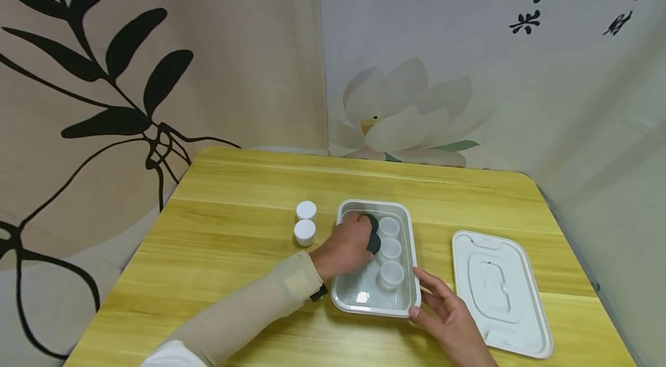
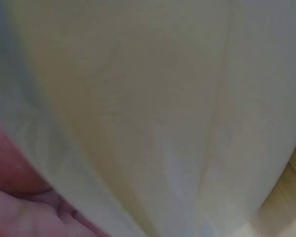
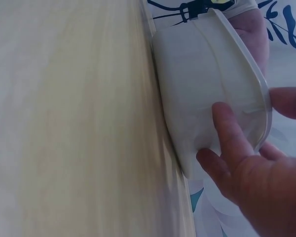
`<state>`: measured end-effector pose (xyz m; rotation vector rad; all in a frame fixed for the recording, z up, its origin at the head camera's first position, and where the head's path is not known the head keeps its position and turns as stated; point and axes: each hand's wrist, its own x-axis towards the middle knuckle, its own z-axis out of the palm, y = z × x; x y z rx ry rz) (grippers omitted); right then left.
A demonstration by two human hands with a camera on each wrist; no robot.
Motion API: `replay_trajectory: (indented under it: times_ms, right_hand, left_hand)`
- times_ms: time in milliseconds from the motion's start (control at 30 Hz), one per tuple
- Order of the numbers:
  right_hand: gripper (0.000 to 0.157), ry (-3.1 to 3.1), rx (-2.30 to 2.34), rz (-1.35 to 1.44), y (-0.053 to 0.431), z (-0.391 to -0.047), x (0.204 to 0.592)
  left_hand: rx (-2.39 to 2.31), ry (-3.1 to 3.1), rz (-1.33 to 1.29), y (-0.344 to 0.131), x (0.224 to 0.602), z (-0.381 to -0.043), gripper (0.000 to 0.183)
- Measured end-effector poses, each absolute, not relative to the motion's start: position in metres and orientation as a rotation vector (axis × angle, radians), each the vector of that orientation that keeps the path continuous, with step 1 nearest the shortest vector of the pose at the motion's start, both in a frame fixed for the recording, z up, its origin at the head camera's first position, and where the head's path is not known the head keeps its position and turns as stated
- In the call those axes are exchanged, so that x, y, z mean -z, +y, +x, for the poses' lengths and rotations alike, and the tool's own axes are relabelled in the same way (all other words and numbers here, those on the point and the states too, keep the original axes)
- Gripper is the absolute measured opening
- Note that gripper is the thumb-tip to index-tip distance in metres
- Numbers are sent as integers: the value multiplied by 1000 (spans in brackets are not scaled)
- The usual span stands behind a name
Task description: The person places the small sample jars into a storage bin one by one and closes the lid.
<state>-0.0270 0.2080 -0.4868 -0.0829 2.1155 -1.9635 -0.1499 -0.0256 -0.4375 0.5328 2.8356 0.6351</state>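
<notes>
Gripping dark object (image 1: 374,243) inside tray (image 1: 364,311), left fingers (image 1: 361,225); right fingers (image 1: 436,285) touch rim (image 1: 412,240).

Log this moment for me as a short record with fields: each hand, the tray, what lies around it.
Left hand: inside the tray, at a dark rounded object; grip hidden
Right hand: fingers touching the tray's outer wall near a corner
Tray: white, uncovered, on the table
Also inside: three small pale cups in a row
Left of tray: two white jars
Right of tray: white lid, lying apart
</notes>
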Motion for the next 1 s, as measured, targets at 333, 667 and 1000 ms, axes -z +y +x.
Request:
replay_trajectory:
  times_ms: [333, 667, 1000]
  right_hand:
    - [63, 2121, 1976, -118, 209, -27, 489]
    - [64, 2124, 1970, -97, 208, -26, 490]
    - [65, 2114, 1961, -62, 207, -26, 488]
  left_hand:
    - [-600, 2800, 480, -20, 436, -150, 54]
    - [-527, 2797, 527, -21, 437, -150, 41]
    - [-617, 2824, 605, -27, 439, -152, 33]
